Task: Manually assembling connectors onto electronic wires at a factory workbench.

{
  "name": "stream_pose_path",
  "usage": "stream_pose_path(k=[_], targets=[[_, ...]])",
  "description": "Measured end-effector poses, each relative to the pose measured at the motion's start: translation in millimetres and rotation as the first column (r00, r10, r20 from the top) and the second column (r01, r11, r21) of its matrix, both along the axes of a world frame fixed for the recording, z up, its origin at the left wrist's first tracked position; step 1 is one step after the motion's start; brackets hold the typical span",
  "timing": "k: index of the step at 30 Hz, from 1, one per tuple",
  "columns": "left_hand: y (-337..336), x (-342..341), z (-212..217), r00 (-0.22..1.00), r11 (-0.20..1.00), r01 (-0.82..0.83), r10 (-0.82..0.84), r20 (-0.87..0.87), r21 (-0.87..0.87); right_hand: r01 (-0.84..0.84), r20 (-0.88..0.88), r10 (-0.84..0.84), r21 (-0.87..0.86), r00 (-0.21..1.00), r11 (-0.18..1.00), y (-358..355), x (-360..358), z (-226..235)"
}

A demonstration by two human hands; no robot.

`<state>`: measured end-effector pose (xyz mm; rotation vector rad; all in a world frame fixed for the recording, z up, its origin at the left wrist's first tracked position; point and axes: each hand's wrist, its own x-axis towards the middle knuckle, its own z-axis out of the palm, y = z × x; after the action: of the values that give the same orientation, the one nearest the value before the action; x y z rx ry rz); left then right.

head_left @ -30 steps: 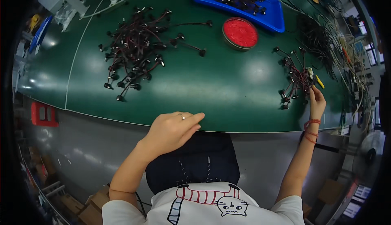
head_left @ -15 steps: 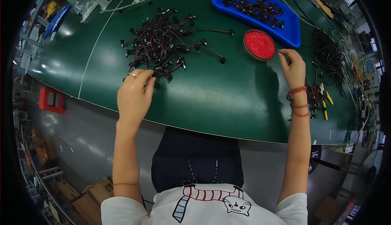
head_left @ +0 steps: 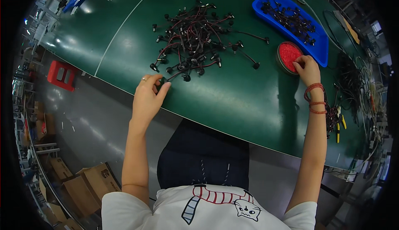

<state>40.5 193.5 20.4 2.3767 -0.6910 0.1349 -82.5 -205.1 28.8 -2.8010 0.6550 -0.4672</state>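
Left hand (head_left: 149, 93) pinches a cable (head_left: 176, 76) end while right hand (head_left: 308, 70), fingertips narrow at the dish (head_left: 280, 65) of red bits (head_left: 289, 53), catch unclear, should pluck lightly.

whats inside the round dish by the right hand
The round dish holds bright red material. The right hand covers part of its near right side; the dish's bottom and anything beneath the red surface cannot be seen.

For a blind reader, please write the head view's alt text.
A person's right hand is at the rim of a round red-filled container, the left hand at the edge of a dark cable pile, on a green table; a blue tray holds more cables.
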Motion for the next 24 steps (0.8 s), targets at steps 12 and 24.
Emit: stream_pose_path(k=[12, 24], targets=[[-8, -12, 4, 0.894, 0.988, -0.070, 0.002, -0.449, -0.135, 0.002, 0.133, -0.006, 0.024, 0.991, 1.000, 5, 8, -3], [6, -27, -4, 0.628, 0.513, -0.407, -0.444, -0.639, -0.756, -0.061, 0.285, -0.121, 0.555, 0.951, 0.830, 2, -7, -10]])
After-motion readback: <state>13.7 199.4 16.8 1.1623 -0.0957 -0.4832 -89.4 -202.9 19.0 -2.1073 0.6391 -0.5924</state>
